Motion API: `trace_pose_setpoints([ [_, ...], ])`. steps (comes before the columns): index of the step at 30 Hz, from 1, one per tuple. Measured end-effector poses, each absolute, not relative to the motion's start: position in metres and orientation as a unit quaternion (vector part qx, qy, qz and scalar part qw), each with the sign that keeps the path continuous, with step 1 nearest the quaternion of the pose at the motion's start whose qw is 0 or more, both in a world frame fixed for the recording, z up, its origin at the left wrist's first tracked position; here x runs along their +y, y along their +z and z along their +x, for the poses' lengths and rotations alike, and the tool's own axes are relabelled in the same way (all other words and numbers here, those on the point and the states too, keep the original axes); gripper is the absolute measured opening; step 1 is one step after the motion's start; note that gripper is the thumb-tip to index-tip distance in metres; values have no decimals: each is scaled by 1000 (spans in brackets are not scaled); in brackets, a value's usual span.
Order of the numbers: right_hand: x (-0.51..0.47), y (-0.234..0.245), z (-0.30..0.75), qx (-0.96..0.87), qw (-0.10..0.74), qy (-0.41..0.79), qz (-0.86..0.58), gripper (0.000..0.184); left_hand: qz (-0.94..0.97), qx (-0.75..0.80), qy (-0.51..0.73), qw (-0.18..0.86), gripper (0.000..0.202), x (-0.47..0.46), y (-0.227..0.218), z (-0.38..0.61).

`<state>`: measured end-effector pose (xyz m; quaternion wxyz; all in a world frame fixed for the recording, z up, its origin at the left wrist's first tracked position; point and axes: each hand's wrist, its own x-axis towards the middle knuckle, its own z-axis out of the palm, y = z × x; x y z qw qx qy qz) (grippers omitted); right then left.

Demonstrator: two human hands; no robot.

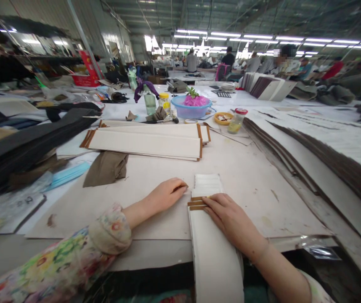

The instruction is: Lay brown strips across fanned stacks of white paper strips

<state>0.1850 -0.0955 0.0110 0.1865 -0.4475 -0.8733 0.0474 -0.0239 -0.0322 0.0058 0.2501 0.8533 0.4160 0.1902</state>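
Long white strips (215,256) with brown end bands lie in a staggered stack before me, running off the table's near edge. My right hand (231,216) rests over them, thumb and fingers closed on the strips by the brown bands. Beyond those bands a short white ribbed piece (207,182) sticks out, lying on the table. Just left of it is my left hand (169,193), its fingertips pinched together; what is between them, if anything, is too small to make out.
A pile of similar white strips (145,141) lies further back, near a brown cloth scrap (106,168). Behind stand a blue basin (191,110), a red-lidded jar (237,121) and a bottle (149,103). Layered panels (313,155) cover the right side; dark fabric (38,134) lies left.
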Motion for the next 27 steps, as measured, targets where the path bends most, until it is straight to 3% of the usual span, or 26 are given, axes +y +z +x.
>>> trace_pose_setpoints([
  [8, -102, 6, 184, -861, 226, 12, -455, 25, 829, 447, 140, 306, 20, -10, 10, 4],
  [14, -106, 4, 185, -857, 236, -25, -458, 25, 768, 435, 161, 441, 14, -14, 18, 13],
  [19, -106, 4, 185, -859, 239, -25, -453, 22, 736, 401, 126, 532, 35, -12, 33, 25],
  [27, -107, 9, 185, -862, 234, -20, -449, 19, 788, 319, 21, 527, 61, 8, 35, 51],
])
